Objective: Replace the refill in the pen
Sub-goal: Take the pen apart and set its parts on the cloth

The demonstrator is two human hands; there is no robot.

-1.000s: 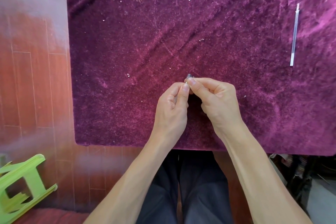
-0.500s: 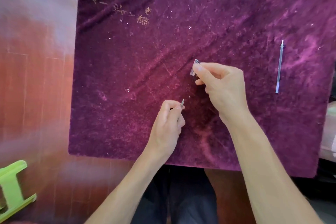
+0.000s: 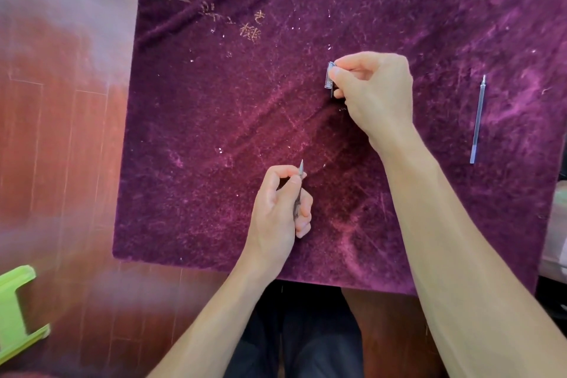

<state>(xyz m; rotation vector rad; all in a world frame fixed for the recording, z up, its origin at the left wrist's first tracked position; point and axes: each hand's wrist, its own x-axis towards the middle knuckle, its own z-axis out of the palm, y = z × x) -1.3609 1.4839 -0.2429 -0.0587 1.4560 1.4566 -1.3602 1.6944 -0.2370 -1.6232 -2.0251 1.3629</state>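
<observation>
**Pen uncapped, hands apart**

Left hand (image 3: 277,209) nearest, closed round the pen (image 3: 298,190) — tip pointing away, over the purple cloth-covered surface (image 3: 199,132). Farther off, right hand (image 3: 376,92) pinches the clear cap (image 3: 329,75) between thumb and fingers. Spare refill (image 3: 477,120) lies alone on the cloth, well right of both hands — untouched.

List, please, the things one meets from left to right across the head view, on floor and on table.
green stool → pen in the left hand → clear cap in the right hand → spare refill
</observation>
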